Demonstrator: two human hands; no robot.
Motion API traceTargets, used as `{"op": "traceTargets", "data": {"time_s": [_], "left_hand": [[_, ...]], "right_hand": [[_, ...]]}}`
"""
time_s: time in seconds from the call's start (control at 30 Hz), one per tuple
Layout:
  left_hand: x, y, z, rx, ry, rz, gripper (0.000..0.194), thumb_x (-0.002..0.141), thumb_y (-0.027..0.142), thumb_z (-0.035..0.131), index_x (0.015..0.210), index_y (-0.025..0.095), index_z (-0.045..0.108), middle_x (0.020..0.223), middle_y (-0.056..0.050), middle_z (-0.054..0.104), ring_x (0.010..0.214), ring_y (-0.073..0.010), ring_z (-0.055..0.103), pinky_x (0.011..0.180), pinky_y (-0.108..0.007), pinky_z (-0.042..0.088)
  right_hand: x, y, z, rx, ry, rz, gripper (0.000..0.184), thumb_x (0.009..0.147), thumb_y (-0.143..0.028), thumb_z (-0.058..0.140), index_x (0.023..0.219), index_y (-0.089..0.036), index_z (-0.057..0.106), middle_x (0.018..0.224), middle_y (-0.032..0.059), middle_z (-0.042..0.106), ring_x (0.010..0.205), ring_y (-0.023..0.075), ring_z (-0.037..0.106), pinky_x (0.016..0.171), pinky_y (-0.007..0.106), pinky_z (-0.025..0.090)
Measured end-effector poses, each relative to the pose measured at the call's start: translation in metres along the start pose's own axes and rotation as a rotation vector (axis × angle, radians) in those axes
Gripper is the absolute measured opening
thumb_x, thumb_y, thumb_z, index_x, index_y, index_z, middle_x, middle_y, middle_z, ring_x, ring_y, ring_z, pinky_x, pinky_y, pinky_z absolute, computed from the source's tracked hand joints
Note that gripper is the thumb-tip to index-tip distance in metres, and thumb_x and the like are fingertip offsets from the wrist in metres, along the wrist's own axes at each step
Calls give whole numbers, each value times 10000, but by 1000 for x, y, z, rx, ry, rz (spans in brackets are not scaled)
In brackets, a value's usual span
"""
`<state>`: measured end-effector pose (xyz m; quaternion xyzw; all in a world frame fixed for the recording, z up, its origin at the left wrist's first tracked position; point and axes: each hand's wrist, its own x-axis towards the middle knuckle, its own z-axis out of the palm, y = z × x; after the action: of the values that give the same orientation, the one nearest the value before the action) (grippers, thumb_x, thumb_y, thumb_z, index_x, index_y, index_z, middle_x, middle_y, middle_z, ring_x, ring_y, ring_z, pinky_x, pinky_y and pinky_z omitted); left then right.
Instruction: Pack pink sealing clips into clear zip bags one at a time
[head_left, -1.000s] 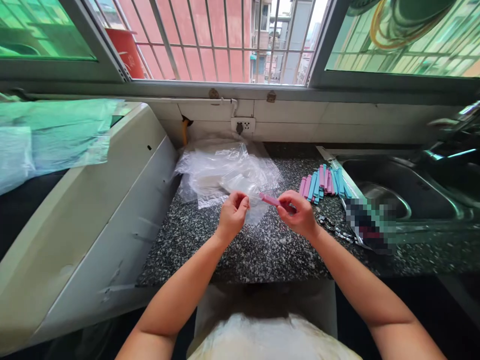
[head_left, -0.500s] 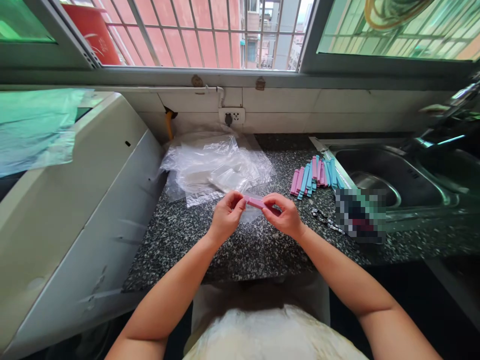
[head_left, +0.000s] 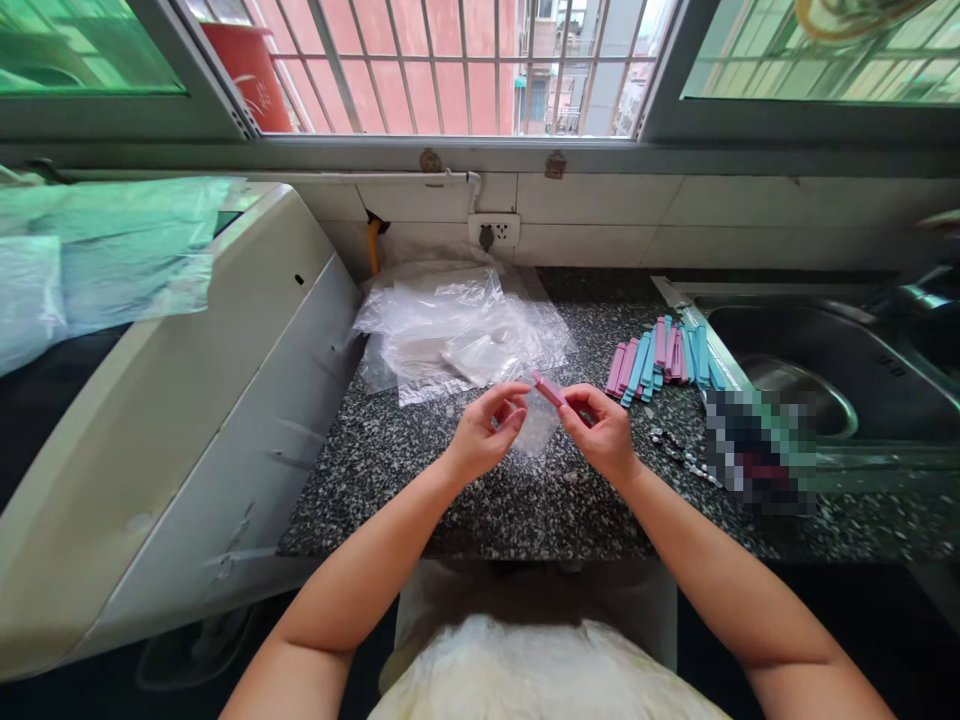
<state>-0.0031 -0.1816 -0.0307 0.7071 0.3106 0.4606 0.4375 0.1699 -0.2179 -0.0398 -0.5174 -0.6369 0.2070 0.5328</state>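
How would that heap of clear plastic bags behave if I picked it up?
The clear plastic bags look thin and crinkled, so they'd probably flop. They're likely light despite their spread. Lying loose and overlapping, some might slide off.

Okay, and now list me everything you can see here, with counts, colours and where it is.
Clip: one, pink, in the right hand
Clip pile: many, pink and blue, left of the sink
Plastic bags: several, clear, back of counter
Loose plastic: clear, below the held clip
Counter: one, speckled black and white
Sink: metallic, right
Pixelated item: dark, beside the sink
Socket: one, white, wall
Pipe end: one, yellow, wall
Appliance: one, beige and grey, left
Sheet: greenish, on the appliance
Bucket: one, red, behind the window
Window bars: several, grey
Hands: two, bare; left, right, over the counter
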Motion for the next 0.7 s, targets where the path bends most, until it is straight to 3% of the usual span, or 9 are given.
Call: {"op": "traceTargets", "data": {"time_s": [0.17, 0.33, 0.5, 0.7], "left_hand": [[1, 0, -1, 170, -81, 73, 178, 724, 98, 496, 807, 167, 638, 732, -43, 650, 659, -127, 572, 620, -254, 463], [2, -1, -2, 189, -16, 25, 177, 690, 98, 487, 733, 167, 644, 686, -33, 661, 628, -134, 587, 609, -257, 463], [4, -5, -8, 127, 97, -77, 168, 728, 171, 477, 707, 174, 643, 655, -20, 637, 617, -138, 568, 609, -255, 444], [4, -10, -11, -56, 79, -131, 363, 831, 434, 434, 733, 154, 643, 648, -36, 623, 624, -140, 553, 606, -253, 426]], "right_hand": [[-1, -2, 0, -33, -24, -49, 88, 798, -260, 538, 824, -192, 588, 765, 21, 596, 655, 128, 551, 602, 266, 473], [-2, -3, 0, -95, -29, -119, 62, 789, -230, 549, 823, -197, 589, 796, 32, 610, 686, 138, 561, 615, 279, 478], [-1, -5, 1, -144, -5, -187, 58, 788, -214, 560, 839, -206, 586, 875, 53, 636, 758, 154, 591, 601, 271, 489], [-2, -1, 1, -210, 0, -267, 73, 800, -205, 560, 870, -205, 584, 873, 63, 621, 776, 159, 590, 574, 261, 491]]}}
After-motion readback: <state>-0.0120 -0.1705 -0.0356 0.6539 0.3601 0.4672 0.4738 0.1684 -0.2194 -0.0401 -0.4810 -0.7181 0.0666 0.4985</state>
